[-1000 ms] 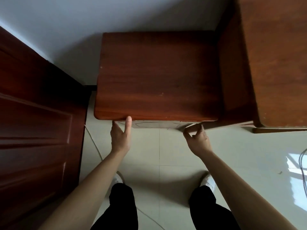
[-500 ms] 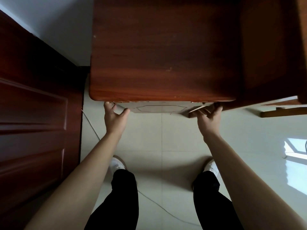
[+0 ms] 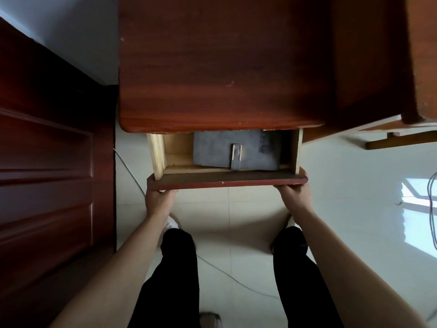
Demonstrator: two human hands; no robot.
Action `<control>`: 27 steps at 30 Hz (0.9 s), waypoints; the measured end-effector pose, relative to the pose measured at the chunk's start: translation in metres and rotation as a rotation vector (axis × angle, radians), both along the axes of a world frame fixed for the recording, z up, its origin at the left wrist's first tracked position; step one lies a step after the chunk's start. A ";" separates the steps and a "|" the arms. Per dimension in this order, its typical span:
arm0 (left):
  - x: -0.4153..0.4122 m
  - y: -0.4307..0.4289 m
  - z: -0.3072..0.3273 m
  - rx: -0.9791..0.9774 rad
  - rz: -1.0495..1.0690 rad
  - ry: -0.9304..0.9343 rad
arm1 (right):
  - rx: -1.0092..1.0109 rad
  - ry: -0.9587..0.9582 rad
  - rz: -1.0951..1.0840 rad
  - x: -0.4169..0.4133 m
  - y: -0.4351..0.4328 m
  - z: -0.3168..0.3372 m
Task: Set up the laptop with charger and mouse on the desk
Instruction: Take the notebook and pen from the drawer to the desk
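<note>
Both hands, left hand and right hand, are gripping the drawer front from beneath, fingers hidden. Just beyond them, a grey laptop is lying inside the part-open drawer. Worktop bare; charger and mouse unseen. Task barely begun.

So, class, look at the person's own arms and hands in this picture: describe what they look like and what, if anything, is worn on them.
Both arms are bare from the bottom edge of the head view up to the hands: no sleeves show. The left hand and the right hand wear no gloves, and no watch, bracelet or ring is visible on either. Most fingers are hidden under the drawer front. Below the arms are black trousers and white shoes.
</note>
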State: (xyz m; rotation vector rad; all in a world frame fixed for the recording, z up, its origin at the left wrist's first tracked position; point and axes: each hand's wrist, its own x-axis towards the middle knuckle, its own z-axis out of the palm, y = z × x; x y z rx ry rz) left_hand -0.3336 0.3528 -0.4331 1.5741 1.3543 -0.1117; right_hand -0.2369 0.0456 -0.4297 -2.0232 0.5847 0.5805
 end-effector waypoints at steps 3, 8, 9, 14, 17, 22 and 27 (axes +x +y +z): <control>0.000 -0.002 -0.001 -0.055 0.001 -0.019 | 0.102 -0.014 -0.003 -0.001 -0.002 -0.010; -0.005 -0.020 0.012 -0.016 0.152 -0.074 | 0.138 0.017 -0.185 -0.016 -0.003 -0.003; -0.005 -0.024 0.017 -0.001 0.183 -0.081 | 0.126 0.002 -0.194 -0.019 -0.005 0.001; 0.008 -0.038 0.054 0.079 0.147 0.021 | -0.040 0.043 -0.047 -0.018 -0.003 0.029; 0.022 -0.043 0.073 0.448 -0.195 0.083 | -0.301 -0.197 0.102 -0.011 0.007 0.054; 0.056 -0.057 0.075 0.410 -0.613 -0.067 | -0.242 -0.098 0.291 0.021 0.034 0.068; 0.088 -0.064 0.056 -0.145 -0.491 0.120 | -0.148 0.280 0.206 0.045 0.048 0.054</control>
